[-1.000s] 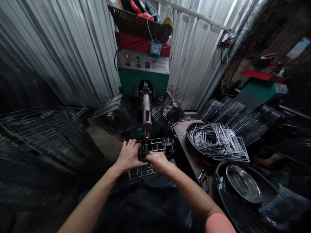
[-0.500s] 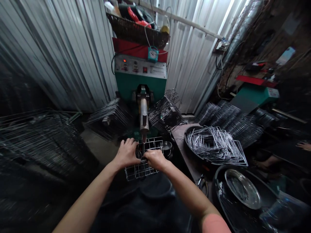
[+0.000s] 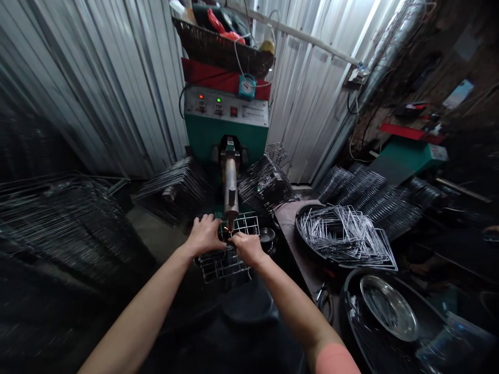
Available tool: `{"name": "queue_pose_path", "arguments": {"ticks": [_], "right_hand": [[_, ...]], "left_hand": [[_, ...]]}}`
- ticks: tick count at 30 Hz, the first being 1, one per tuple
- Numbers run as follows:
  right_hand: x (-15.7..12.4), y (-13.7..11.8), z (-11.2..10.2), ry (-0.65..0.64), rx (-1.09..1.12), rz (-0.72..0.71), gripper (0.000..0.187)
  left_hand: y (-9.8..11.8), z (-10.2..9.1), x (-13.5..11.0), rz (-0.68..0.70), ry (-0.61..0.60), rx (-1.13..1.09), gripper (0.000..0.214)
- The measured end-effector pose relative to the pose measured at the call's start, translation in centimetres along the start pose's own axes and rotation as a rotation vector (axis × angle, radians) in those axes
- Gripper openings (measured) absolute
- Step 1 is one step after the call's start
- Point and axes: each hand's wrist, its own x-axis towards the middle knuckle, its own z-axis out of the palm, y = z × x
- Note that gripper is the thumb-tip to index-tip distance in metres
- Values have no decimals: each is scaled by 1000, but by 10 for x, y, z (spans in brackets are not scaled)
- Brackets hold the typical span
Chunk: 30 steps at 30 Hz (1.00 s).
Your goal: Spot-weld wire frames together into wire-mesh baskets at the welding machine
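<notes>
A wire rack of crossed metal rods lies under the electrode of a green spot welder. Orange sparks show at the electrode tip, between my hands. My left hand grips the rack's left side, thumb toward the tip. From the right, my right hand pinches the rack close to the tip; whether a smaller piece is also between its fingers I cannot make out. Red and green lamps glow on the welder's control panel.
Stacked wire racks flank the welder at left and right. On the right stand a black basin of bent wire frames, a steel bowl, pliers and a small dark cup. A larger rack pile fills the left.
Sparks have appeared at the electrode tip and the green lamp has come on. The rack and both hands have shifted slightly away from me, toward the welder.
</notes>
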Motion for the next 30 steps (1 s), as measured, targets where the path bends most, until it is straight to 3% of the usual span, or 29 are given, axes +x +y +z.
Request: {"name": "queue_pose_path", "arguments": {"ticks": [9,24,26,30], "right_hand": [[-8,17,3,95,68,217,27],[20,27,9,166,69,252,18],[19,29,11,234,151,255,18],[-15,40,32,575,513,268,26]], "left_hand": [[-4,-4,10,33,6,2,65],[-19,9,44,-3,-80,-109,66],[-20,11,45,-2,-88,-135,70],[-40,15,38,-49,-69,-379,93]]}}
